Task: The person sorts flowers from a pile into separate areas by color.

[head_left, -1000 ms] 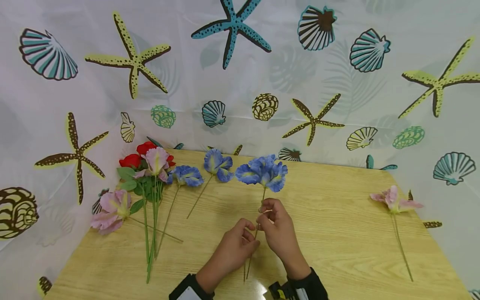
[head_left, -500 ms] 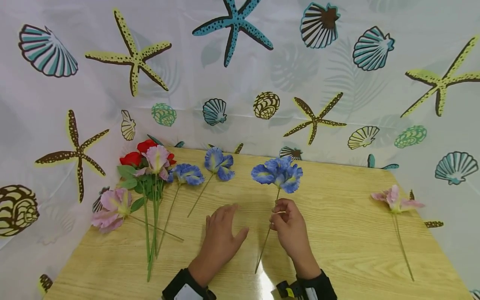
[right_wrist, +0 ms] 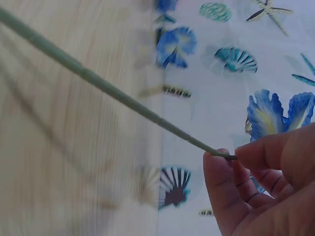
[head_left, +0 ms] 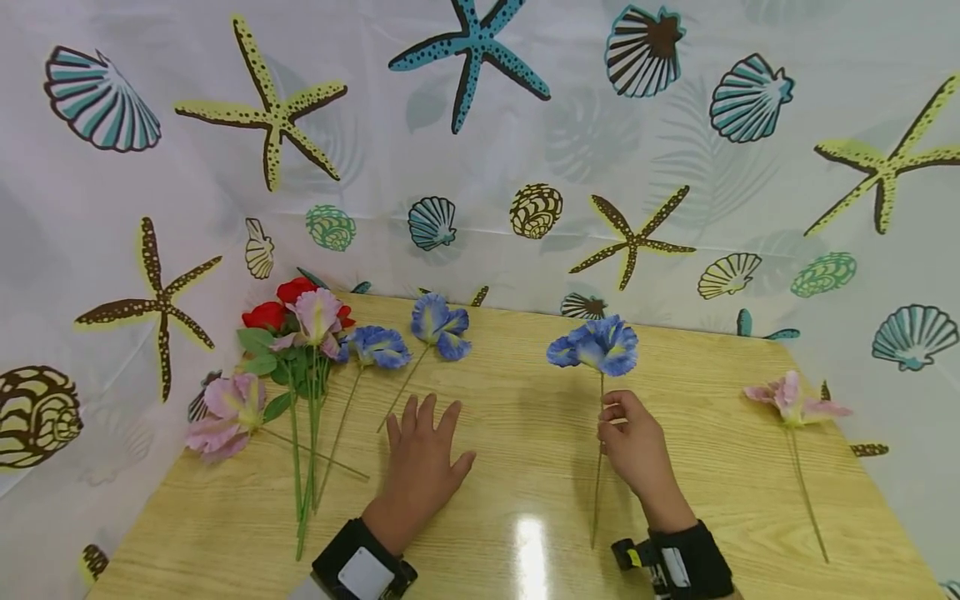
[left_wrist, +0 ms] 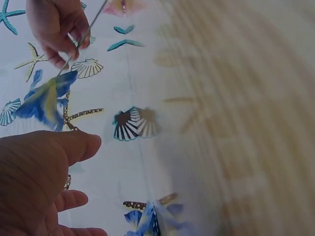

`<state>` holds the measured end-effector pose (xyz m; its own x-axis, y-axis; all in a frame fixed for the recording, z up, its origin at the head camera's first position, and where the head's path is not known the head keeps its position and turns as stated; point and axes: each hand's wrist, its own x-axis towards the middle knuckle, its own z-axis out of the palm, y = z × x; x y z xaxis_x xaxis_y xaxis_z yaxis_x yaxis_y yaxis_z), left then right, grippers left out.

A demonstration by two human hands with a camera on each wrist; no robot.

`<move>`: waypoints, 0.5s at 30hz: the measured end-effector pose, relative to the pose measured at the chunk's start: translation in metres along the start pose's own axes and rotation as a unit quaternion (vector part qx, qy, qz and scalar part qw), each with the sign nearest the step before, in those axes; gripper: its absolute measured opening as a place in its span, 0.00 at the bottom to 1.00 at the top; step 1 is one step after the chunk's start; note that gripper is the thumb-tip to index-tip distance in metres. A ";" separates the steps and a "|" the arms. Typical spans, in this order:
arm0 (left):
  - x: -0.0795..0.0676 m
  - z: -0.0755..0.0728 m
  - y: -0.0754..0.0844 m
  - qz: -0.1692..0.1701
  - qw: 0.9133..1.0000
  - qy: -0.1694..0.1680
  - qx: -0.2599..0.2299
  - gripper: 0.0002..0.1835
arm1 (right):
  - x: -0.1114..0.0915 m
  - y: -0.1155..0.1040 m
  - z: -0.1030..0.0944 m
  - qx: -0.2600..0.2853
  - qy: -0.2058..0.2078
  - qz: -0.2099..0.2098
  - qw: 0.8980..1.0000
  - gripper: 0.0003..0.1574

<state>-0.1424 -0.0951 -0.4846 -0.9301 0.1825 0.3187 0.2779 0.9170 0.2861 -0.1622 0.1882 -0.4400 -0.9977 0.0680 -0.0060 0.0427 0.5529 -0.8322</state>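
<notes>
My right hand [head_left: 637,442] pinches the thin green stem [right_wrist: 123,98] of a blue artificial iris [head_left: 600,346] between thumb and fingertips. The bloom stands above the hand and the stem slants down below it. Over the table's left half, my left hand [head_left: 420,471] is spread, palm down, with nothing in it. Its fingertips are close to the lower end of the stem of another blue iris [head_left: 440,325]. A third blue iris [head_left: 378,346] lies farther left. In the left wrist view, the held bloom [left_wrist: 44,105] appears beyond my left thumb.
At the back left lie red roses [head_left: 264,316] with green leaves and a pink flower [head_left: 317,317] over them. Another pink flower [head_left: 228,412] lies in front, its stem crossing theirs. One pink flower [head_left: 792,402] is at the far right. A patterned cloth [head_left: 480,158] hangs behind the wooden table [head_left: 697,500].
My left hand has let go of the held iris's stem, moved left and spread its fingers. My right hand has carried that iris to the right, and its stem now stands more upright.
</notes>
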 end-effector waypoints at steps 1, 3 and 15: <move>0.001 -0.001 -0.003 -0.001 1.000 0.001 0.009 0.37 | 0.003 0.004 -0.006 -0.024 -0.001 -0.002 1.000 0.18; 0.003 -0.002 -0.010 -0.004 1.000 0.002 0.022 0.37 | 0.009 0.013 -0.017 -0.080 0.004 -0.011 0.997 0.19; 0.006 -0.014 -0.054 -0.045 0.998 -0.016 0.050 0.33 | 0.032 0.058 -0.074 -0.231 0.006 -0.019 0.973 0.18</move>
<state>-0.1594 -0.1490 -0.4857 -0.9580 0.1074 0.2660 0.1687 0.9609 0.2194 -0.1872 0.2843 -0.4477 -0.9984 0.0495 0.0287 0.0290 0.8693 -0.4934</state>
